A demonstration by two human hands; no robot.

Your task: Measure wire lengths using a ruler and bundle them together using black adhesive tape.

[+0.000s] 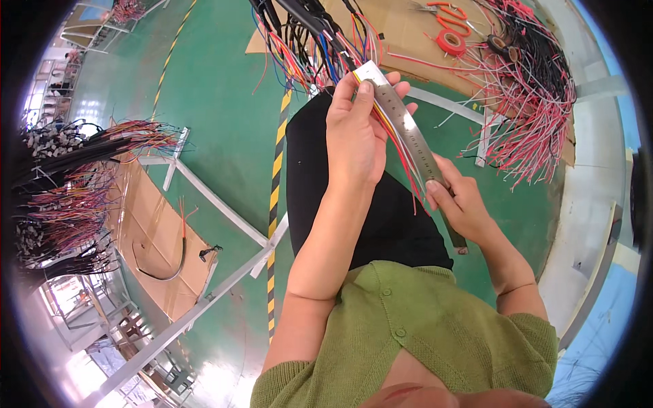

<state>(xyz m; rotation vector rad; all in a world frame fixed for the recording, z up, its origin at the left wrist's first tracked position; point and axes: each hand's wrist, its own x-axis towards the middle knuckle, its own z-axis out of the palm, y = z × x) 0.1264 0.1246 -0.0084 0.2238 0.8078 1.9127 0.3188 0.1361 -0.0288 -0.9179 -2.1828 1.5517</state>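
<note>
a long, flat, silver metal ruler slants above black fabric trousers, near the lower edge of a brown cardboard sheet. the left hand pinches the ruler's upper end between thumb and fingers, beside thin red, yellow and white insulated wires; the right hand grips its lower part. should the left pinch loosen, the wires could slip along the ruler.

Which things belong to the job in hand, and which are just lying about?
Job:
- metal ruler, in left hand and right hand
- red wires along it

Apparently lying about:
- red tape roll
- curved cable at left
- wire heap at right
</note>
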